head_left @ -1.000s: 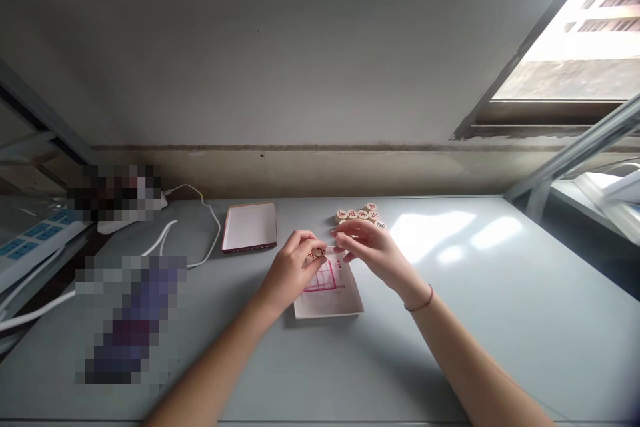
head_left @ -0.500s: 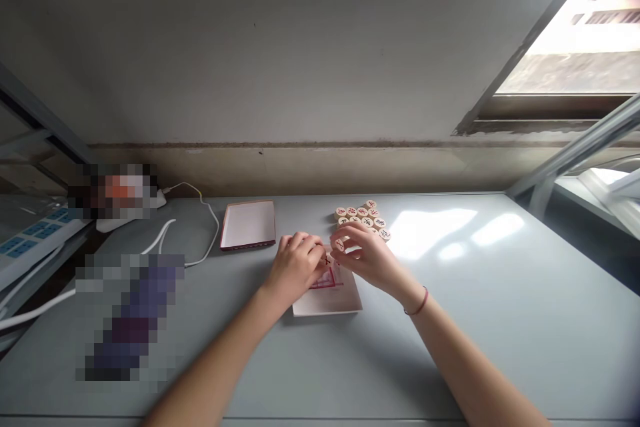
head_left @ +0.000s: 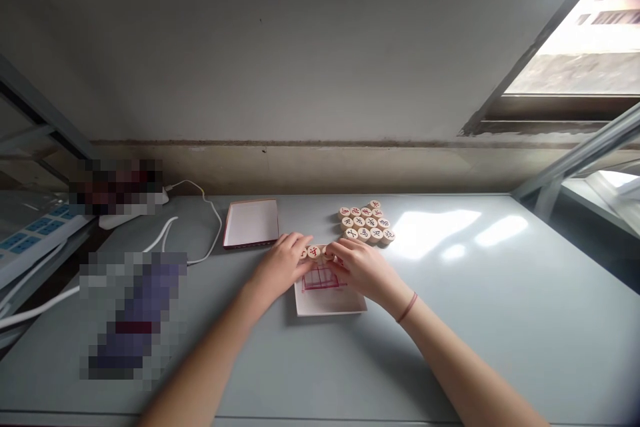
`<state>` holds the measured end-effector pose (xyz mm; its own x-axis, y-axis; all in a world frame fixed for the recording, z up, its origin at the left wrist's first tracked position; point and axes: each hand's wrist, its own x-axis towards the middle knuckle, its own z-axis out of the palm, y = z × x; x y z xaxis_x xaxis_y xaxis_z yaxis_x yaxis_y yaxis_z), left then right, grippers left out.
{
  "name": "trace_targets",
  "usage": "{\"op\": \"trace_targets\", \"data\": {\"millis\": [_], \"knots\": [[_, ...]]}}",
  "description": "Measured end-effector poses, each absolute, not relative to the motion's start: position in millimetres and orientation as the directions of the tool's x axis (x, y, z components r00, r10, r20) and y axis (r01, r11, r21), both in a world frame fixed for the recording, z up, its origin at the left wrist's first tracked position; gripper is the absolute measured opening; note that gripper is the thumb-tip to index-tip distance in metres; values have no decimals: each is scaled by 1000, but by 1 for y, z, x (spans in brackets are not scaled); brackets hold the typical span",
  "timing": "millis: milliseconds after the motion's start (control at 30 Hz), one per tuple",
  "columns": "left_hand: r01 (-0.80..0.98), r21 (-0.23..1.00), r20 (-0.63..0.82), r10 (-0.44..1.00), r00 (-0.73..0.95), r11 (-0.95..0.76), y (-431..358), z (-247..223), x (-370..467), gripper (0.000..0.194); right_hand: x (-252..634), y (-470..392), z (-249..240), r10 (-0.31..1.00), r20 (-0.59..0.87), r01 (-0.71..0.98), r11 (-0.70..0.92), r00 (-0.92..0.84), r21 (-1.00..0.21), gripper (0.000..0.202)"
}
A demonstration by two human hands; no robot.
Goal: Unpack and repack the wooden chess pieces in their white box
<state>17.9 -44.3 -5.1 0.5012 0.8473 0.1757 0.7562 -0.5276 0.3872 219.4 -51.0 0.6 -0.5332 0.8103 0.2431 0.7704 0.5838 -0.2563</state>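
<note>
A shallow white box (head_left: 330, 307) with a red-lined paper in it lies in front of me. Along its far edge is a row of round wooden Chinese chess pieces (head_left: 313, 251) with red characters. My left hand (head_left: 283, 265) curls around the row's left end, thumb and fingers on the leftmost piece (head_left: 303, 253). At the other side my right hand (head_left: 364, 268) has its fingertips on another chess piece (head_left: 327, 252), partly covered by them. Beyond my right hand, several more chess pieces (head_left: 367, 221) are grouped in stacked rows on the table.
The box lid (head_left: 251, 223), white inside, lies behind to the left. White cables (head_left: 210, 240) and a power strip (head_left: 37, 233) are at the left. Blurred-out items cover the left side. A wall (head_left: 300, 170) bounds the grey table (head_left: 500, 320) at the back.
My right hand has lowered its chess piece into the box's far row. My left hand has shifted left, so the row shows between my hands.
</note>
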Motion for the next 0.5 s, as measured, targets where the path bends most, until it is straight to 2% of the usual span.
{"op": "trace_targets", "data": {"millis": [333, 400, 500], "knots": [[732, 421, 202, 842, 500, -536, -44, -10, 18, 30, 215, -53, 1, 847, 215, 820, 527, -485, -224, 13], [732, 423, 204, 843, 498, -534, -45, -10, 18, 30, 215, -55, 5, 870, 190, 831, 492, -455, -261, 12], [734, 438, 195, 852, 486, -519, -45, -9, 18, 31, 226, -50, 14, 910, 168, 813, 414, -378, -410, 13]]}}
